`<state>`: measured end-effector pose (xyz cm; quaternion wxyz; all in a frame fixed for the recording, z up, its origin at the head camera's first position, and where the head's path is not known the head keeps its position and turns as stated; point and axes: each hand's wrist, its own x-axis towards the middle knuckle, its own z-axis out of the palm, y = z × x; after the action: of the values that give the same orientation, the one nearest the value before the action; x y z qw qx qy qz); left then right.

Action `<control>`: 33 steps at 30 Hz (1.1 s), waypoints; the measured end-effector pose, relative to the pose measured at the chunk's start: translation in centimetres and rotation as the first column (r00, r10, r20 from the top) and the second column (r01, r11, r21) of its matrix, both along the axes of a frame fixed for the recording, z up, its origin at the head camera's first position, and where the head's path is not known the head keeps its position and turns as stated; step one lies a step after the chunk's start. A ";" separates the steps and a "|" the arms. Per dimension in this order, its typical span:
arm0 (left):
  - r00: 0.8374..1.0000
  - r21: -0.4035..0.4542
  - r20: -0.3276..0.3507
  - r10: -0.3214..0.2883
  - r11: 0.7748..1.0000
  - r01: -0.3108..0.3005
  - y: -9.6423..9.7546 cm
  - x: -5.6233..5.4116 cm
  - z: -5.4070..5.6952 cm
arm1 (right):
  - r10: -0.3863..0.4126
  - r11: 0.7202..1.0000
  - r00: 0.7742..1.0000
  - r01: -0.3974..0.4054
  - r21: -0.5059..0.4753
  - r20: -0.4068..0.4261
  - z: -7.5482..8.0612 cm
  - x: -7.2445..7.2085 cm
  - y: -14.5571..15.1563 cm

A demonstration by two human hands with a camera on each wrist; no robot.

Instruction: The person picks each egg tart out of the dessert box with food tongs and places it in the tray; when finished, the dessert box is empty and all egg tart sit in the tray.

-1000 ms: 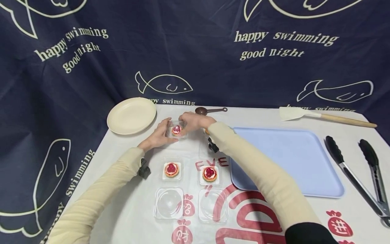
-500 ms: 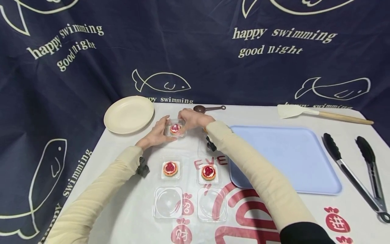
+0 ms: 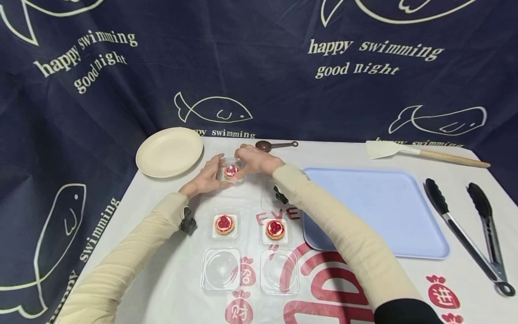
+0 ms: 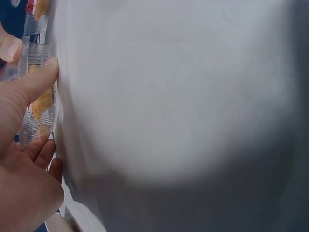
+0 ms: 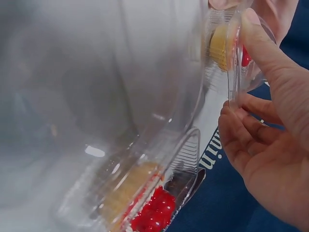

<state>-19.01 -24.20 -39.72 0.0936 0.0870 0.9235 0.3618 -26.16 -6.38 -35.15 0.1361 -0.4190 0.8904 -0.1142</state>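
Between both hands sits a clear square plastic box [image 3: 229, 162] with a red-topped fruit tart [image 3: 231, 171] inside. A domed clear lid [image 5: 234, 63] is on it. My left hand [image 3: 207, 178] grips the box from the left, thumb and fingers on opposite sides. From the right, my right hand [image 3: 256, 161] pinches the lid's edge. Nearer stand two lidless boxes, each with a tart, the left tart [image 3: 224, 224] and the right tart [image 3: 275, 229]. Another boxed tart [image 5: 154, 210] shows in the right wrist view; the right forearm mostly hides it in the head view.
Two clear domed lids, left [image 3: 221, 269] and right [image 3: 280, 272], lie at the front. A cream plate [image 3: 170, 152] is at back left, a brown scoop [image 3: 264, 146] behind the right hand. Rightward are a blue tray [image 3: 372, 211], spatula [image 3: 378, 150] and tongs [image 3: 471, 243].
Both hands stay on the boxed tart with hardly any movement. The head view has shifted slightly, and the tart beside the right wrist has become hidden behind the sleeve.
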 end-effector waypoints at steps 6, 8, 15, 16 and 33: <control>1.000 0.000 -0.012 -0.015 1.000 0.015 -0.2 0.0 0.1 | 0.011 1.000 1.000 -0.011 -0.015 -0.024 0.0 0.4 0.1; 1.000 -0.002 -0.013 -0.017 1.000 0.017 -0.2 0.0 0.2 | 0.016 1.000 0.999 -0.017 -0.026 -0.028 0.0 0.5 0.2; 1.000 -0.009 -0.009 -0.019 1.000 0.019 -0.2 -0.1 0.2 | 0.024 0.998 0.999 -0.027 -0.053 -0.042 0.1 0.8 0.3; 1.000 -0.008 -0.009 -0.018 1.000 0.018 -0.1 -0.1 0.2 | 0.027 0.998 0.999 -0.029 -0.054 -0.044 0.2 0.8 0.4; 0.996 0.004 -0.078 -0.046 0.999 0.047 -0.3 0.0 0.3 | -0.032 0.997 0.996 0.025 -0.079 -0.079 0.0 1.6 0.7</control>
<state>-19.03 -24.49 -39.46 0.0659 0.1227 0.9231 0.3585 -24.58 -5.69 -35.16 0.0824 -0.4154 0.8960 -0.1338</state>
